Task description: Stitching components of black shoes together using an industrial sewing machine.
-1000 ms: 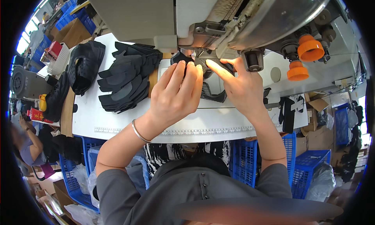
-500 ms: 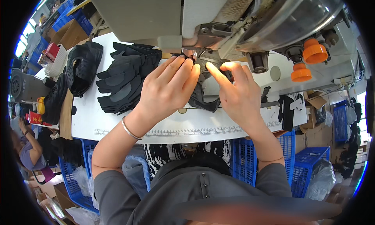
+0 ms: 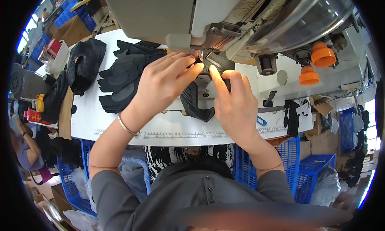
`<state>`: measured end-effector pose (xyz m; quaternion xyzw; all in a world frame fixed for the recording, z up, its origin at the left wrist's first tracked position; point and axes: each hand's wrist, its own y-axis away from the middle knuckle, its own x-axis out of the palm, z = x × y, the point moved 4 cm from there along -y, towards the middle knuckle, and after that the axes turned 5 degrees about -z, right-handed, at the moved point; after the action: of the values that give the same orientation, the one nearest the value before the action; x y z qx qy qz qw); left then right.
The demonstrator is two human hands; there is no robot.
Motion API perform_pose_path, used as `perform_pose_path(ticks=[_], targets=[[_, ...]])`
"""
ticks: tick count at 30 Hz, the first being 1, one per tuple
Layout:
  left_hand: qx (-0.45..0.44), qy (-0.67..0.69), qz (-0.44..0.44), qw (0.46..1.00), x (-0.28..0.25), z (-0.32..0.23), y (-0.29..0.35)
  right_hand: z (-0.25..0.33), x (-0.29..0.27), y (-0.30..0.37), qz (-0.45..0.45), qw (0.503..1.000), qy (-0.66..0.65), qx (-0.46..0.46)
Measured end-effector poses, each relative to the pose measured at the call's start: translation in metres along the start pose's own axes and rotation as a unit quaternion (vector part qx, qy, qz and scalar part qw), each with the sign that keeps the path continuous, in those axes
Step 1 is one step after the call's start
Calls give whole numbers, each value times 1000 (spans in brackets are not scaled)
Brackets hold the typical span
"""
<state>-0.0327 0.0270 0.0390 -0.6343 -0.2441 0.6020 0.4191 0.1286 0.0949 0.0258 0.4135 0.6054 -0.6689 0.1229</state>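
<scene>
The black curved piece is lying on the sewing machine bed, its long axis running from the needle toward the person. The left hand and right hand are flanking it, fingers pressing it flat beneath the needle, equally near. Stacked black pieces are lying left.

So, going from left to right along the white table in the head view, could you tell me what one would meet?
Dark shoe upper → stack of black cut pieces → left hand → black piece under the needle → right hand → orange thread cones.
</scene>
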Motion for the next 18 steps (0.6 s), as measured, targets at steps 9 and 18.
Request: perform_pose_path(ticks=[9, 18], targets=[[45, 54, -21, 997, 3, 18, 4, 10, 3, 1, 26, 998, 4, 56], [7, 91, 13, 996, 4, 31, 3, 13, 5, -4, 23, 997, 2, 71]])
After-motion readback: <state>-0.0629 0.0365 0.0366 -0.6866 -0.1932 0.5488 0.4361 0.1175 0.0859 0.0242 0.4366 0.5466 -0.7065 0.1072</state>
